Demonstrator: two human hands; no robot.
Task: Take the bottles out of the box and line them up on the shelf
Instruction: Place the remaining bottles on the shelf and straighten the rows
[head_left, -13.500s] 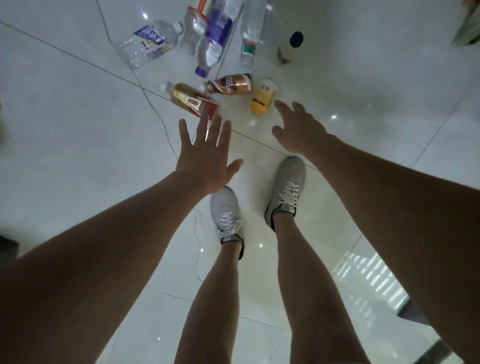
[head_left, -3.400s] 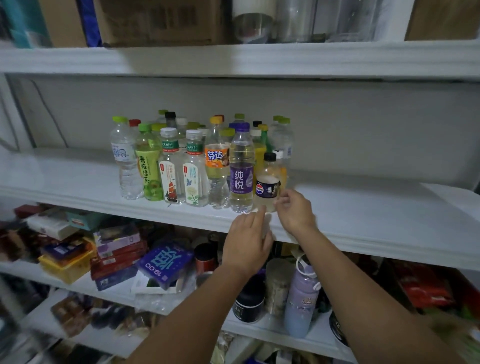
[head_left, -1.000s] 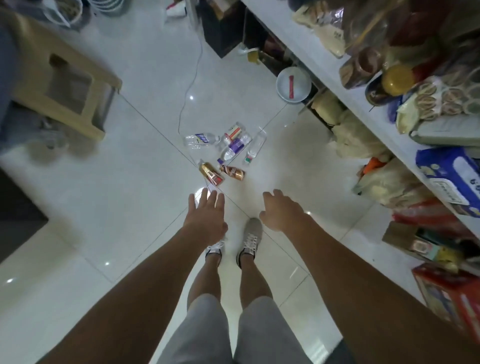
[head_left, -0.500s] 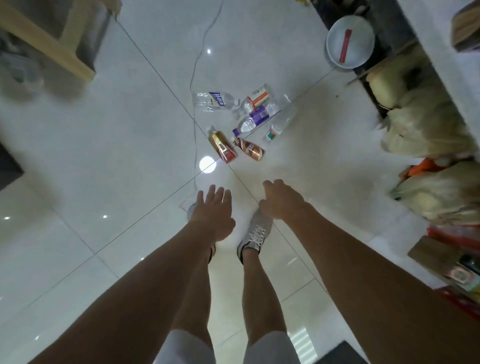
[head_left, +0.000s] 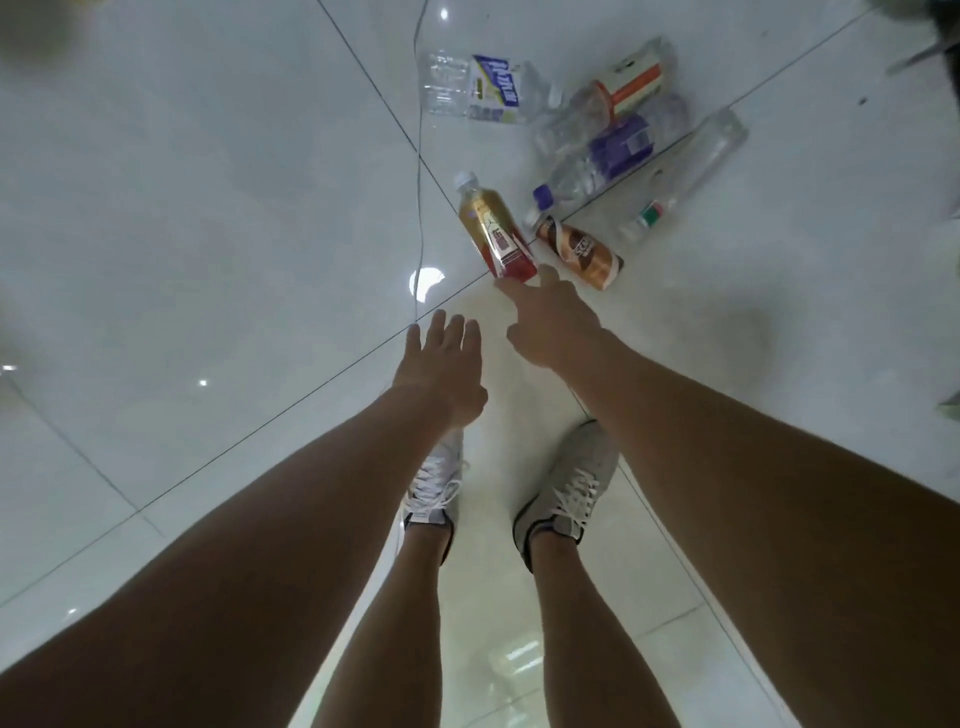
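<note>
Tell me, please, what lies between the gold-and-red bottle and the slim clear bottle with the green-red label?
The brown bottle and the cap end of the purple-labelled bottle lie between them, as the head view shows.

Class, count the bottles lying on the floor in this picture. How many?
6: gold-and-red bottle by the right hand, brown bottle beside it, purple-label bottle, slim clear bottle, orange-label bottle and blue-label bottle farther off. The overlapping clear ones might hide another.
</note>
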